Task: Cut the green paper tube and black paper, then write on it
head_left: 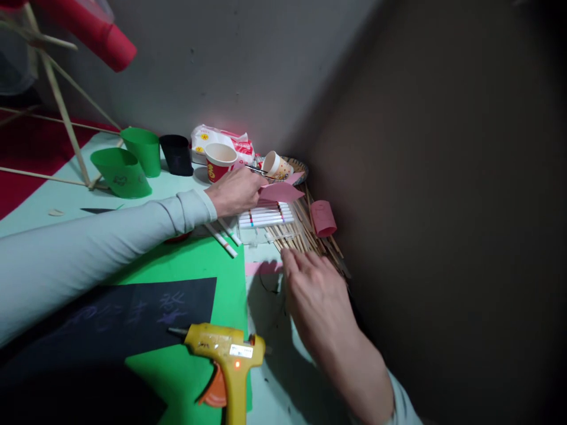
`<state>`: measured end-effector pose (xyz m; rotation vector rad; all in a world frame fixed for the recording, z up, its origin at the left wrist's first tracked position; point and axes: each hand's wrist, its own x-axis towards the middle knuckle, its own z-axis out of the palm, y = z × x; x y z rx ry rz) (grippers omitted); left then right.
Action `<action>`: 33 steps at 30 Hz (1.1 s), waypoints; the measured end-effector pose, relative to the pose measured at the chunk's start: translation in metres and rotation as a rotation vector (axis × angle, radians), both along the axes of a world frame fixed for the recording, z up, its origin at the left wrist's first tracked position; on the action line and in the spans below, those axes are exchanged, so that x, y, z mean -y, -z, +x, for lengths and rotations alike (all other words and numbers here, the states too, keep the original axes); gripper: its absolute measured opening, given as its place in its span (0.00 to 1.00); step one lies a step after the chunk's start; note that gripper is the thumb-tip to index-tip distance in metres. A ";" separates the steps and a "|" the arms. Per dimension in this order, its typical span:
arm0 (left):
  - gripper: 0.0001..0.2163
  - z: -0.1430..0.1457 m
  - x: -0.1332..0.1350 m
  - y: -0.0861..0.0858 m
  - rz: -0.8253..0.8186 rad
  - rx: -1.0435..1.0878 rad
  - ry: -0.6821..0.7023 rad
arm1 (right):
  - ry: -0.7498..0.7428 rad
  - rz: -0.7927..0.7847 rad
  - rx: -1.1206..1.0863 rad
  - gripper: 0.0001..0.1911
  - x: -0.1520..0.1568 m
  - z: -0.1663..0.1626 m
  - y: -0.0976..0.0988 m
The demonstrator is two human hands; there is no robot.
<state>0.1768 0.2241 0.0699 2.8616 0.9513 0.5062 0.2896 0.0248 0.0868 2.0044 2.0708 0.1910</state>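
Observation:
My left hand (237, 190) reaches across to the back of the table, its fingers pinched at the edge of a piece of pink paper (281, 192). Under that paper lies a clear case of white markers (266, 216). Dark, thin blades, perhaps scissors, show just behind the fingers. My right hand (319, 295) is held palm down at the near end of a bundle of wooden sticks (303, 227). Its fingers point away from me and their tips are hidden, so a grip cannot be made out. A rolled pink paper piece (323, 218) rests on the sticks.
A yellow glue gun (225, 348) with a lit orange light lies in front on green sheet (186, 260) and black paper (195, 301). Behind stand paper cups (217, 168), a tissue pack (208, 137), green holders (121, 174) and a stick frame (62, 100). A wall rises at right.

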 end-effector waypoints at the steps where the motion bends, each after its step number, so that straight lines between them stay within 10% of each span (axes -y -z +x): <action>1: 0.15 -0.001 -0.001 0.000 -0.001 0.020 0.003 | 0.011 0.011 0.034 0.14 -0.012 0.005 -0.002; 11: 0.17 -0.011 -0.013 0.006 0.054 0.111 -0.044 | -0.174 0.103 0.063 0.16 -0.102 0.045 0.031; 33: 0.15 -0.014 -0.020 0.002 0.055 0.201 -0.008 | -0.384 0.117 -0.121 0.08 -0.079 0.069 0.038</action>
